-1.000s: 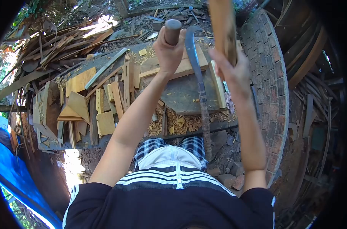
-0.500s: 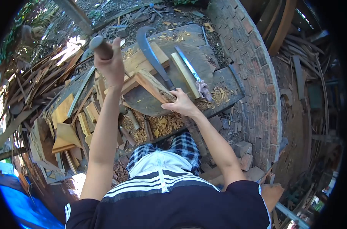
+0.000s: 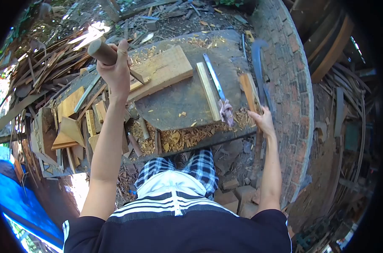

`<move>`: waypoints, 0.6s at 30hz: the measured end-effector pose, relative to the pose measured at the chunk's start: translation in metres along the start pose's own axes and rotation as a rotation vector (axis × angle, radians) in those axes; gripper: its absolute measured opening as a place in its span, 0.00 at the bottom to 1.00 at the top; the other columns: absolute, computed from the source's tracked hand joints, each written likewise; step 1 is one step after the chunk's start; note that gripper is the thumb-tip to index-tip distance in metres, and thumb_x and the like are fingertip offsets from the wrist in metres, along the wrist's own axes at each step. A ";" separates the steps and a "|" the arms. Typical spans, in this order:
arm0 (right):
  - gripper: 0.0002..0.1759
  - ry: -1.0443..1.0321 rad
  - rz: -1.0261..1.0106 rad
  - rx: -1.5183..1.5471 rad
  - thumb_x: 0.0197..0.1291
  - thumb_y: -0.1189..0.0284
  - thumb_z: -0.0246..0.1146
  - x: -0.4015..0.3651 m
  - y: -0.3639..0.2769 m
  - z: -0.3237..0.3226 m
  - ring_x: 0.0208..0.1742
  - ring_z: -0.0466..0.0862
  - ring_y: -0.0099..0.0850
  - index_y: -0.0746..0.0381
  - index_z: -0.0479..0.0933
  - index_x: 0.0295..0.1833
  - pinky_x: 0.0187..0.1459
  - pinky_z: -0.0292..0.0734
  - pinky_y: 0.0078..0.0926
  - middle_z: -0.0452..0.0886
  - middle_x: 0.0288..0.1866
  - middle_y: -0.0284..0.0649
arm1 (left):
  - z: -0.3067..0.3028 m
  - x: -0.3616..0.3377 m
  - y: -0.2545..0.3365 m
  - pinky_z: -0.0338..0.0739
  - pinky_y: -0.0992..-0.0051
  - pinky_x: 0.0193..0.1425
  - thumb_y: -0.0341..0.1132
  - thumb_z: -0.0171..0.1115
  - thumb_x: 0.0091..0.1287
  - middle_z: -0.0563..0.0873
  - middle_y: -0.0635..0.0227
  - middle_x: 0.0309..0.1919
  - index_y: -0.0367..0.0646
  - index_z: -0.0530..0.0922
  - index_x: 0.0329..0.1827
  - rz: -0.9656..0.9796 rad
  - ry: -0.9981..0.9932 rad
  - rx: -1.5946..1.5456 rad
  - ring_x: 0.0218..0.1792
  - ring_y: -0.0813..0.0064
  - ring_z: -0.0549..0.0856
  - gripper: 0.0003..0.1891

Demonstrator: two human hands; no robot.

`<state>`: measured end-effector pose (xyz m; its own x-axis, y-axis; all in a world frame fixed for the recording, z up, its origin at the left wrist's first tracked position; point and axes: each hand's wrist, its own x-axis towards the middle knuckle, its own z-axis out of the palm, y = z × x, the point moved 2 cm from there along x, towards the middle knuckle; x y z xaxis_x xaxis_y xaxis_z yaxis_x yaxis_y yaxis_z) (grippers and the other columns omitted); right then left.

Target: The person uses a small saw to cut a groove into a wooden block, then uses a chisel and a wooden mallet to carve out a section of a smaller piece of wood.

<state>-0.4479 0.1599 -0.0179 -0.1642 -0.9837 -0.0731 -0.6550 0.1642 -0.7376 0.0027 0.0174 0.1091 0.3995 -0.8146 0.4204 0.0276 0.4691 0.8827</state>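
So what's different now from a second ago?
The curved blade has moved right, off the bench's middle toward the brick wall. The right hand came down with the wooden piece and now seems to grip the blade's handle too. The left hand still grips its round wooden bar.
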 end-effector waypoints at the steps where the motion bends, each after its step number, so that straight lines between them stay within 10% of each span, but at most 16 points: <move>1: 0.21 -0.074 0.186 0.150 0.52 0.63 0.73 0.002 0.015 0.005 0.34 0.79 0.26 0.66 0.82 0.47 0.35 0.74 0.25 0.78 0.35 0.37 | 0.000 0.001 0.002 0.68 0.82 0.23 0.30 0.69 0.66 0.73 0.76 0.18 0.44 0.71 0.34 -0.008 -0.013 0.014 0.17 0.86 0.72 0.12; 6: 0.17 -0.183 0.422 0.471 0.56 0.62 0.71 0.008 0.073 0.051 0.18 0.71 0.15 0.61 0.81 0.46 0.21 0.64 0.18 0.75 0.23 0.24 | 0.005 -0.002 -0.002 0.69 0.82 0.23 0.31 0.69 0.66 0.74 0.75 0.18 0.43 0.73 0.34 -0.043 0.003 0.045 0.18 0.86 0.73 0.11; 12: 0.20 -0.207 0.467 0.488 0.56 0.62 0.70 0.016 0.094 0.073 0.39 0.80 0.25 0.66 0.79 0.48 0.43 0.73 0.24 0.81 0.38 0.34 | 0.010 0.005 -0.004 0.67 0.83 0.21 0.32 0.70 0.66 0.74 0.76 0.18 0.44 0.73 0.33 -0.023 0.004 0.090 0.17 0.86 0.72 0.11; 18: 0.21 -0.035 0.282 -0.048 0.56 0.64 0.70 0.018 0.091 0.033 0.38 0.81 0.26 0.67 0.78 0.50 0.41 0.75 0.26 0.84 0.40 0.39 | 0.008 0.012 -0.012 0.66 0.83 0.20 0.31 0.70 0.66 0.74 0.76 0.18 0.44 0.72 0.31 -0.031 0.032 0.041 0.16 0.87 0.72 0.11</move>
<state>-0.4863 0.1548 -0.1079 -0.3196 -0.9005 -0.2948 -0.6214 0.4341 -0.6522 -0.0007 -0.0007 0.1050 0.4279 -0.8170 0.3865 0.0030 0.4290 0.9033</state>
